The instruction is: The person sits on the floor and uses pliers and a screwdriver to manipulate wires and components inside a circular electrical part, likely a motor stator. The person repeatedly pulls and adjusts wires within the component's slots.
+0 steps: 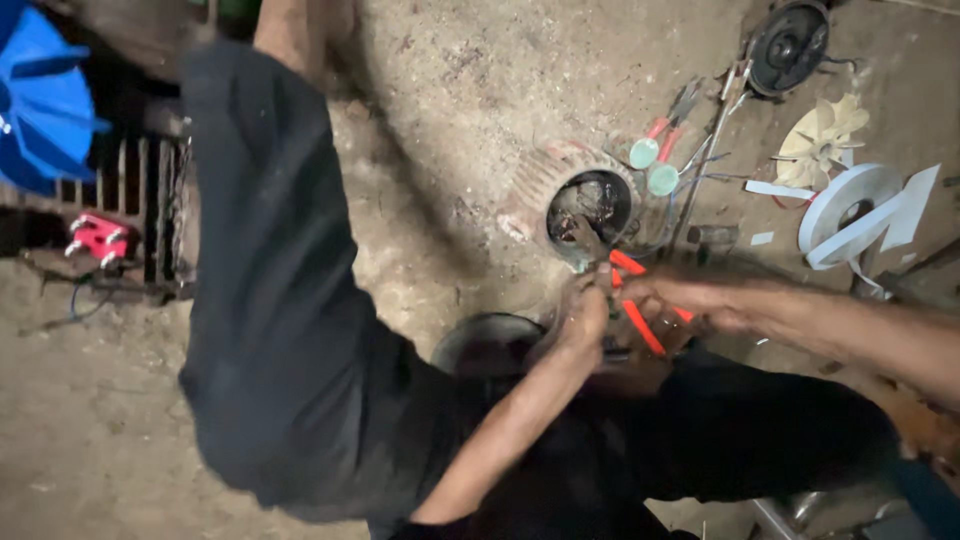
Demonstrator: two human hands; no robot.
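1. Head view: the left hand [585, 312] has its fingers curled on something I cannot identify; the right hand [690, 300] closes on orange-handled pliers [632, 300], just near of the open motor housing [588, 205].
2. The pliers could slip and nick the left fingers, being so close.

No packages, labels, signs or screens are visible anywhere in this view.
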